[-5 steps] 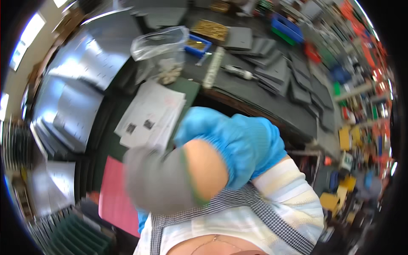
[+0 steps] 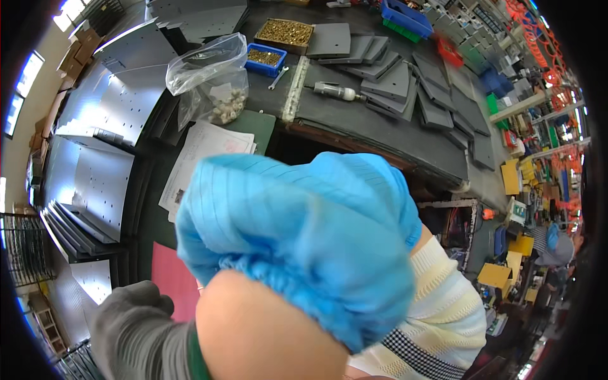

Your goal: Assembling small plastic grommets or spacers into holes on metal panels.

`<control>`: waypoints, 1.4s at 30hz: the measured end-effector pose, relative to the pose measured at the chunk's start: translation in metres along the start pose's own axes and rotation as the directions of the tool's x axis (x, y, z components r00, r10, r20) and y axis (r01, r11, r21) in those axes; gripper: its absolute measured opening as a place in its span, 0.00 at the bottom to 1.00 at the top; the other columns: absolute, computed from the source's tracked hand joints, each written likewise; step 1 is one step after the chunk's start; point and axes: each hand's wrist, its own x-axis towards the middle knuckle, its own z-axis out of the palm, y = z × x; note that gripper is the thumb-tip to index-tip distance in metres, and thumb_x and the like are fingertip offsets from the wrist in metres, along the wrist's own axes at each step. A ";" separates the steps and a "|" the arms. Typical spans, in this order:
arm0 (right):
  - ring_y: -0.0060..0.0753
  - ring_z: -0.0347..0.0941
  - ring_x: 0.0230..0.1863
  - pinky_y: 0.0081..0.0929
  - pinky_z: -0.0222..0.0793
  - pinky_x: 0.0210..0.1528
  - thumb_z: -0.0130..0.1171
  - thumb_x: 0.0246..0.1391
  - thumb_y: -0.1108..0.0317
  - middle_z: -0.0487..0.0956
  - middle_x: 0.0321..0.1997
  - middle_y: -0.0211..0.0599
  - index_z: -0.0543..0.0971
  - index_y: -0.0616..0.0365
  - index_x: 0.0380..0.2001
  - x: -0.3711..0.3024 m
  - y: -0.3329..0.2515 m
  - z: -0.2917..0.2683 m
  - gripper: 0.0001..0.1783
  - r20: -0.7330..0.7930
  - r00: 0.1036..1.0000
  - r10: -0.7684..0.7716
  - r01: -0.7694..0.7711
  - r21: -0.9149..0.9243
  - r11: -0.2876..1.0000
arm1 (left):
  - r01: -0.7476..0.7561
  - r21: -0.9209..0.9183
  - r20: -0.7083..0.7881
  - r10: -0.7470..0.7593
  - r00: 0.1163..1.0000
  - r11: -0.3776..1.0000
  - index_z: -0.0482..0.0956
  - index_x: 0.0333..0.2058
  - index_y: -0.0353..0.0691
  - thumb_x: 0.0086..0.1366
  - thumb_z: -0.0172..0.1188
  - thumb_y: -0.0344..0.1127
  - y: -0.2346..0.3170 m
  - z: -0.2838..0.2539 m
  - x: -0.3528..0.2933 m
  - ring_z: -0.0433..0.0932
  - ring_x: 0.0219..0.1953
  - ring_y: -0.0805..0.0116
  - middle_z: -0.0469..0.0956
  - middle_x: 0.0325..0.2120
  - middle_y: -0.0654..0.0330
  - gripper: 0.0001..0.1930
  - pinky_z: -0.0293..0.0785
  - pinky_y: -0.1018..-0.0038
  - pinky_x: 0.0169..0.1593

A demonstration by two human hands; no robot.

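One right hand (image 2: 136, 310) in a dark grey knit glove with a green cuff (image 2: 197, 354) was raised across the body to the lower left. Its fingers were blurred and partly turned from sight, so I could not tell whether they were apart, together or clamped on something. The left hand was out of view. A loose, bright blue fabric sleeve cover (image 2: 285, 209) crossed the middle, with bare skin between its gathered end and the glove.

Nearest the right hand in the view was a flat, pinkish-red sheet (image 2: 172, 282), partly hidden by the sleeve cover and the hand; whether the glove touched it, I could not tell. Beyond it, white printed papers (image 2: 206, 152) lay overlapping a dark green board (image 2: 263, 125). A clear plastic bag (image 2: 209, 63) of small pale pieces stood just behind the papers.

On the dark counter (image 2: 380, 133), a small blue tray (image 2: 261, 67) held brass-coloured parts, with a silver wrench (image 2: 278, 77) beside it. A grey cylindrical tool with a white end (image 2: 335, 90) lay near overlapping grey flat plates (image 2: 387, 82). Shiny metal panels with small holes (image 2: 101, 183) stood at the left.
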 end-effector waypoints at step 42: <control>0.43 0.81 0.50 0.35 0.74 0.56 0.62 0.60 0.65 0.84 0.48 0.46 0.83 0.59 0.47 -0.171 0.425 0.270 0.15 -0.469 0.237 0.850 -0.229 0.824 0.519 | 0.125 0.486 -0.598 -0.225 0.769 -0.865 0.81 0.57 0.41 0.64 0.61 0.47 0.010 -0.076 0.410 0.76 0.62 0.50 0.77 0.60 0.48 0.26 0.70 0.61 0.65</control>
